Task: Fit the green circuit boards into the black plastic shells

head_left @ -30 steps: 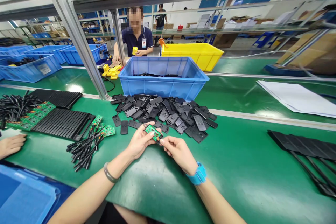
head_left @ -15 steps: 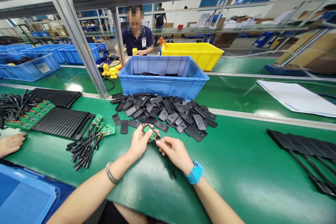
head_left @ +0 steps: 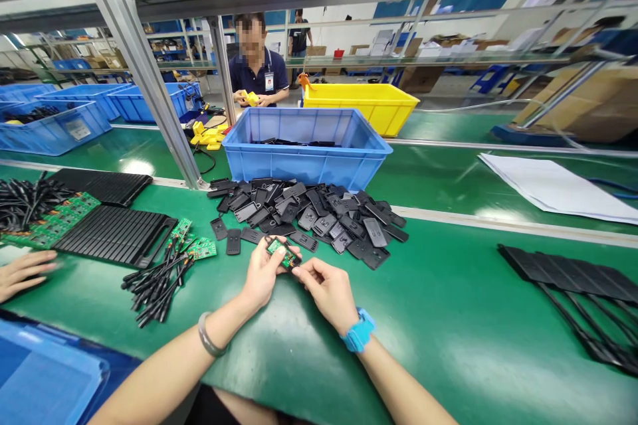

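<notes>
My left hand [head_left: 262, 272] grips a small green circuit board [head_left: 276, 249] that lies in a black plastic housing, with the thumb on top. At the board's lower right end, where thin wires come out, my right hand [head_left: 326, 289] pinches the black cable; most of it is hidden by my fingers. Just beyond both hands spreads a heap of black plastic housing pieces [head_left: 323, 216]. Left of my left hand lies a bundle of circuit boards with black cables [head_left: 159, 282].
A blue bin [head_left: 304, 163] stands behind the heap, a yellow bin [head_left: 363, 103] behind it. Black ribbed trays [head_left: 112, 234] with boards lie left, near another person's hand [head_left: 24, 272]. Black parts with cables [head_left: 573, 275] and white paper [head_left: 558, 186] are right. A metal post [head_left: 144, 73] rises left. Someone works opposite.
My right wrist has shifted slightly left, and the cable that hung below my right hand no longer shows. The person opposite has raised a yellow part in both hands.
</notes>
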{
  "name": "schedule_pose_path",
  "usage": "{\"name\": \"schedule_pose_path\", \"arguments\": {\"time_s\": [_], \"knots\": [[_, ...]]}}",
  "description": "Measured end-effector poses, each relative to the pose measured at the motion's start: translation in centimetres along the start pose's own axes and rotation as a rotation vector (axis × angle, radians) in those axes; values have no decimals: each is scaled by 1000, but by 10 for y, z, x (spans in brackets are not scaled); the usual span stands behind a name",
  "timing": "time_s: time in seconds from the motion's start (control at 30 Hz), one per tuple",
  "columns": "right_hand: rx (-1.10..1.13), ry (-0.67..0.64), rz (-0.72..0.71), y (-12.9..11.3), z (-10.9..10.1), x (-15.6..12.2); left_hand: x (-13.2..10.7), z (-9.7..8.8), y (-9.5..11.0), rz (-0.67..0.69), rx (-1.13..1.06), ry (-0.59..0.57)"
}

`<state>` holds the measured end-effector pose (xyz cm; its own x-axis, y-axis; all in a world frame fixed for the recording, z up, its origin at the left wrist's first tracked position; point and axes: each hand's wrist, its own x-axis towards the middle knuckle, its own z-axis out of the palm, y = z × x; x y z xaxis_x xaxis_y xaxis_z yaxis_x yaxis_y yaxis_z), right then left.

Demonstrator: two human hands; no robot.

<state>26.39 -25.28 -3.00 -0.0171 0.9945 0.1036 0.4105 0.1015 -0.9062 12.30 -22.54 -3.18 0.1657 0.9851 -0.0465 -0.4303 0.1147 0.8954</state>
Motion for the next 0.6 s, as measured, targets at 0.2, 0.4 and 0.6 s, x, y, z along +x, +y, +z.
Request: {"name": "schedule_pose_path", "arguments": {"time_s": [0.2,0.4,0.6], "knots": [[-63,41,-48,-4,0,-1,-3,2,0,116,102,29],[-29,13,-8,1,0,7,-5,3,1,163,115,42],[-8,-94,24,2,-3,14,-4,6,3,210,149,77]]}}
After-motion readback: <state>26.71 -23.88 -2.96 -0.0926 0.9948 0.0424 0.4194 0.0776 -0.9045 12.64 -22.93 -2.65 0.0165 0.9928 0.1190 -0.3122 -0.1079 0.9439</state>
